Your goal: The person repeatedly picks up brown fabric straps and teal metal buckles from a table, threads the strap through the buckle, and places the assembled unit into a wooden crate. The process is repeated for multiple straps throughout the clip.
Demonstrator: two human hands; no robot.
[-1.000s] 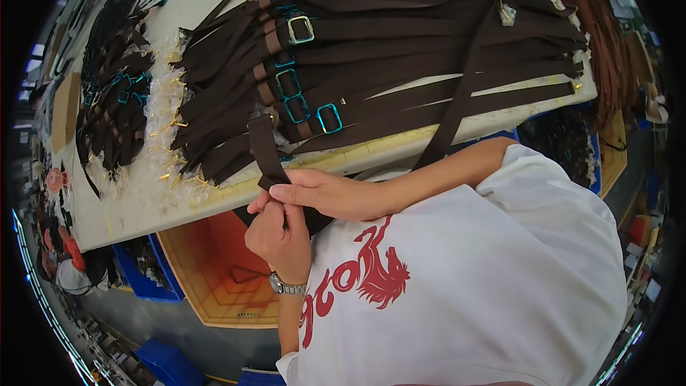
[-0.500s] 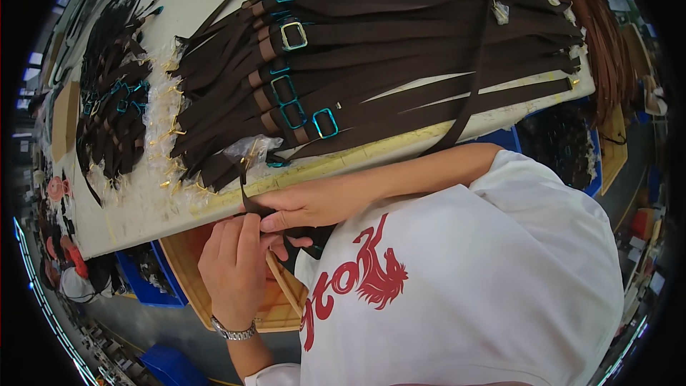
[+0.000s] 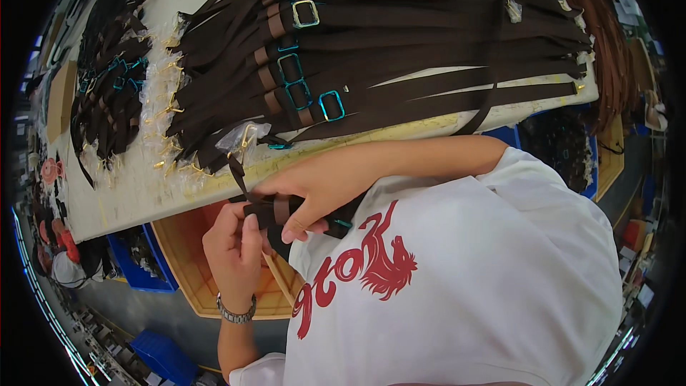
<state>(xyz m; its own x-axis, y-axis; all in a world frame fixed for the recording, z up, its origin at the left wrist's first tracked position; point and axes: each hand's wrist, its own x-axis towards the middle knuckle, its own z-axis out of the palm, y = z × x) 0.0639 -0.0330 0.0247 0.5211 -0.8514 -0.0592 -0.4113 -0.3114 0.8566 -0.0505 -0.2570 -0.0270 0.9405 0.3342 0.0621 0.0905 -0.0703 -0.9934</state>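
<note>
At the table's front edge I hold a dark brown webbing strap [image 3: 266, 215] between both hands. It carries a lighter brown keeper loop [image 3: 282, 209]. My left hand [image 3: 234, 243], with a watch on the wrist, pinches the strap's left side. My right hand [image 3: 321, 184] reaches across from the right and grips it beside the loop, thumb in front. A teal buckle [image 3: 343, 223] shows just right of my right fingers. A narrow end of strap rises from my hands to the table, near a clear plastic wrapping [image 3: 243, 139]. Part of the strap is hidden behind my fingers.
A pale table [image 3: 107, 207] bears a wide row of dark straps [image 3: 429, 32] with teal and gold buckles. Another strap pile [image 3: 111, 100] lies left. Below the edge stand an orange-yellow crate [image 3: 196, 282] and a blue bin [image 3: 146, 264]. Brown straps [image 3: 597, 36] hang far right.
My right hand has shifted slightly, with its thumb lower. More of the held strap and its brown loop now show between my hands. The view has tilted a little.
</note>
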